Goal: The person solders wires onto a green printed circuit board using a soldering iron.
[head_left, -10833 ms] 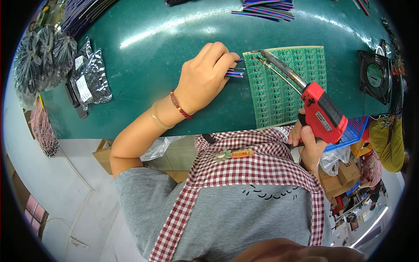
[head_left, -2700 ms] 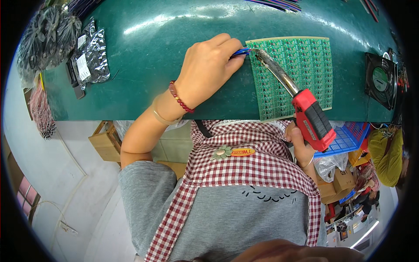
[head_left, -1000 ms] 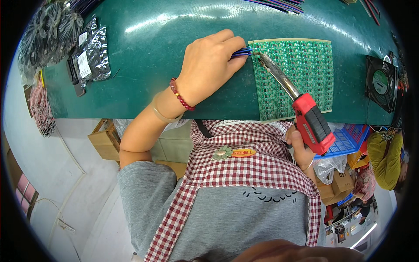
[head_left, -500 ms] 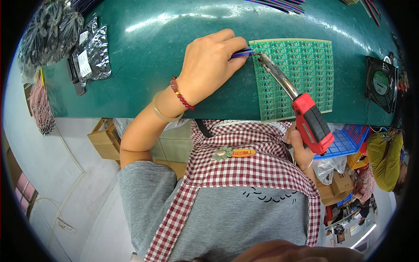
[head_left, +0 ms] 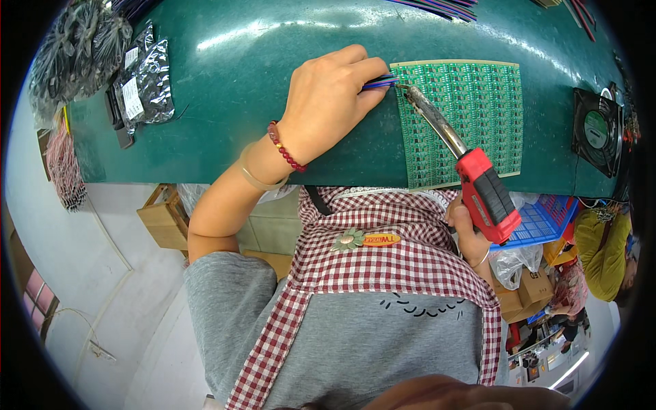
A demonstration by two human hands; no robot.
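Observation:
My left hand [head_left: 335, 89] pinches a small bundle of thin coloured wires [head_left: 380, 83] between thumb and fingers. The wire ends reach the upper left edge of a green circuit board panel [head_left: 471, 116], which lies flat and is divided into many small identical sections. In my right hand [head_left: 471, 236] is a soldering iron [head_left: 488, 195] with a red and black handle. Its metal barrel slants up and left over the panel. The tip is at the wire ends by the panel's left edge; whether it touches them is too small to tell.
The green tabletop [head_left: 232, 123] carries bagged black cables [head_left: 78, 55] and a dark shiny bag [head_left: 147, 85] at the left. A black fan [head_left: 596, 131] stands at the right. More wires [head_left: 437, 8] lie at the far edge. Below the right side is a blue basket [head_left: 543, 222].
The soldering iron's handle has shifted very slightly left and down, with its tip staying at the wire ends. My left hand and the panel look unmoved.

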